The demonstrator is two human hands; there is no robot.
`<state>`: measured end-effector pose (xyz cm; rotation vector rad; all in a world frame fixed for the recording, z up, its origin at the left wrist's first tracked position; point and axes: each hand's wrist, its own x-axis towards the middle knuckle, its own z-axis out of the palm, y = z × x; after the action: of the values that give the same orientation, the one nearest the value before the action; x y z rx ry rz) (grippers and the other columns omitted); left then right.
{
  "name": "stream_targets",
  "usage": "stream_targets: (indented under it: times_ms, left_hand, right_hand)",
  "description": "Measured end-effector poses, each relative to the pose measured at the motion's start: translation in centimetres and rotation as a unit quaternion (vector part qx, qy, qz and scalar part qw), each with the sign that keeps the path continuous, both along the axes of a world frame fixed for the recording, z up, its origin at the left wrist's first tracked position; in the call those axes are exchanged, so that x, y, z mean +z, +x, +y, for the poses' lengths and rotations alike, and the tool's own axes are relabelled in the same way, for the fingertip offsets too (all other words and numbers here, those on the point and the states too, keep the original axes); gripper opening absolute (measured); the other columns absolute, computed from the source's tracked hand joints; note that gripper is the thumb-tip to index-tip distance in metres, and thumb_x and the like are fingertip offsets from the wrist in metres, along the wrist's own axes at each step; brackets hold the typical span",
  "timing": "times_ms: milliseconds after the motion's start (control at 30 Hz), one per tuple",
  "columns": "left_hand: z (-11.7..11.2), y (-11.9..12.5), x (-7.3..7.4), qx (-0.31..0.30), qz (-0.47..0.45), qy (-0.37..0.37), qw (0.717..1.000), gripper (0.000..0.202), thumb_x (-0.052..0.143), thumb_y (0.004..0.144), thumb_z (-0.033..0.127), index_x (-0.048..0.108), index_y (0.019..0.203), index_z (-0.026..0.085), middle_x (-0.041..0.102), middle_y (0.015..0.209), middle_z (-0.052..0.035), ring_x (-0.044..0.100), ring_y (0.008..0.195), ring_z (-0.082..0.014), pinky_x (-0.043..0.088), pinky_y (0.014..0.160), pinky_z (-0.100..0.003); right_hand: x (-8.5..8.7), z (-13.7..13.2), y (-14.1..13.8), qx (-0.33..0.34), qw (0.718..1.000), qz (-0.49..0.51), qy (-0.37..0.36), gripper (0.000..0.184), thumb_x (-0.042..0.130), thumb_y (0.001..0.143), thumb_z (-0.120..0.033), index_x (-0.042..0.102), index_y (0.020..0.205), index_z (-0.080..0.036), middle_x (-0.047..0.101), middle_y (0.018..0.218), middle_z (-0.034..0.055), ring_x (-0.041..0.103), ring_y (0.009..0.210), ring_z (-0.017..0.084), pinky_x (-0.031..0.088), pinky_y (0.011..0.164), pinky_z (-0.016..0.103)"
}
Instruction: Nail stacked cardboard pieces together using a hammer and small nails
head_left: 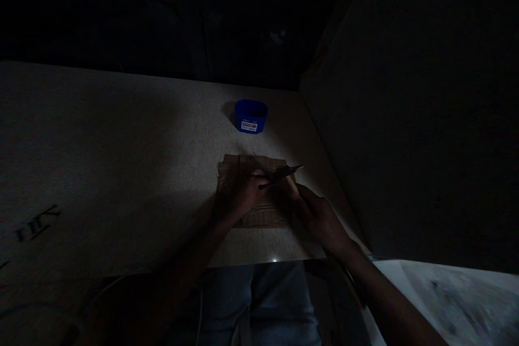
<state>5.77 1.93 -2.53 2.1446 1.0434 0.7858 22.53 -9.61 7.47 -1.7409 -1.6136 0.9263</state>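
Observation:
In dim light, my right hand (320, 216) is closed around the pale wooden handle of a hammer-like tool (292, 183). Its dark head (287, 172) lies crosswise at the handle's top and tapers to a point on the right. My left hand (251, 189) is closed, fingers bent, close to the head's left end; what it pinches is too dark to make out. Beneath both hands lies a frayed brown woven mat (263, 219), like sacking or corrugated card. Beyond it stands a blue plastic tub (251, 119) with a white label, its top uncovered.
A pale speckled tabletop (141, 173) carries the mat and tub, with dark lettering (38, 221) at left. A dark panel (421, 119) rises along the right. My jeans (259, 303) show below the front edge; a whitish sheet (458, 297) lies lower right.

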Motion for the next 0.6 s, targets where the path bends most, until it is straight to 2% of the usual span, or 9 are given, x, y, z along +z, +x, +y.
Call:
stream_targets:
  times_ms: [100, 267, 433, 600]
  left_hand:
    - [0.0, -0.02, 0.11, -0.003, 0.0, 0.005, 1.0, 0.018, 0.068, 0.084, 0.014, 0.075, 0.07, 0.022, 0.069, 0.083, -0.0028, 0.064, 0.084, -0.0176, 0.051, 0.078, -0.031]
    - [-0.15, -0.15, 0.45, -0.005, -0.009, -0.011, 1.0, 0.019, 0.067, 0.086, 0.019, 0.075, 0.07, 0.023, 0.069, 0.083, -0.0025, 0.064, 0.081, -0.0173, 0.051, 0.076, -0.031]
    - [-0.15, -0.16, 0.49, -0.01, -0.011, -0.003, 1.0, 0.022, 0.065, 0.084, 0.011, 0.072, 0.065, 0.02, 0.067, 0.078, -0.002, 0.063, 0.08, -0.016, 0.049, 0.075, -0.029]
    - [-0.15, -0.14, 0.72, -0.013, -0.021, -0.005, 1.0, 0.017, 0.068, 0.083, 0.013, 0.075, 0.07, 0.02, 0.069, 0.081, -0.0023, 0.064, 0.08, -0.0162, 0.049, 0.073, -0.029]
  right_hand:
    - [-0.08, 0.33, -0.01, 0.011, 1.0, -0.007, -0.023, 0.052, 0.042, 0.1, -0.052, 0.066, 0.128, -0.016, 0.077, 0.088, 0.0078, 0.069, 0.072, 0.024, 0.049, 0.062, 0.03]
    - [-0.09, 0.17, 0.05, -0.008, 1.0, 0.014, 0.006, 0.049, 0.043, 0.1, -0.051, 0.066, 0.128, -0.018, 0.077, 0.09, 0.0077, 0.07, 0.077, 0.025, 0.05, 0.066, 0.031]
    - [-0.24, 0.26, -0.07, 0.013, 0.999, 0.011, -0.03, 0.051, 0.042, 0.099, -0.053, 0.067, 0.125, -0.017, 0.077, 0.095, 0.0096, 0.071, 0.084, 0.028, 0.051, 0.07, 0.033]
    - [-0.36, 0.23, 0.07, -0.013, 1.0, 0.013, 0.003, 0.052, 0.04, 0.1, -0.053, 0.064, 0.129, -0.017, 0.077, 0.102, 0.01, 0.071, 0.091, 0.028, 0.051, 0.075, 0.034]
